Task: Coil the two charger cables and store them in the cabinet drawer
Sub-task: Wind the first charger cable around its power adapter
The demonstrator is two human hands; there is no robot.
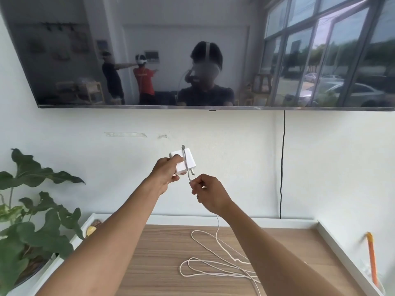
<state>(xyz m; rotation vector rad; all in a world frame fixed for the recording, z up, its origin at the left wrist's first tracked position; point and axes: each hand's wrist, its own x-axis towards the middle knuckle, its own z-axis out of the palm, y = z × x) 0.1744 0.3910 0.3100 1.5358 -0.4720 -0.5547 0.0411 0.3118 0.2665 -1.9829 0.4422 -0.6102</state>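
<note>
The fingers (176,159) of the left hand (165,174) curl round a smooth white charger brick (185,161), a rounded block held up in front of the wall. A thin white cable (215,261) lies across the brick's face. Just below it the right hand (208,193) pinches the cable between curled fingertips. From that hand the cable drops to the wood-grain tabletop (154,263) and sprawls there in loose, uncoiled loops. Broad green plant (42,227) leaves stand to the left. A glossy dark television (149,39) hangs on the wall above.
</note>
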